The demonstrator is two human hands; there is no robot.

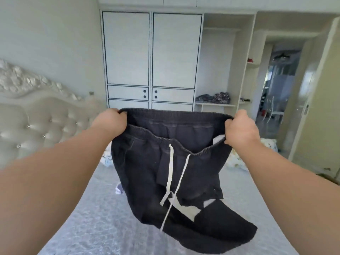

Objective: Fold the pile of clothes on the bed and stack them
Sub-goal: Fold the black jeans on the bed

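Above the grey bed point(92, 208), we are gripping the dark shorts point(165, 172) at the waistband, left hand point(110, 120) and right hand point(241, 127) pinching opposite ends, and should be keeping them level.

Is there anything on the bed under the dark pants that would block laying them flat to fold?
Nothing visible does. Left hand and right hand hold the dark pants by the waistband above bare grey bedspread; patterned fabric lies farther back.

Dark drawstring shorts point(165, 172), waistband spread, hanging above bed point(92, 218)
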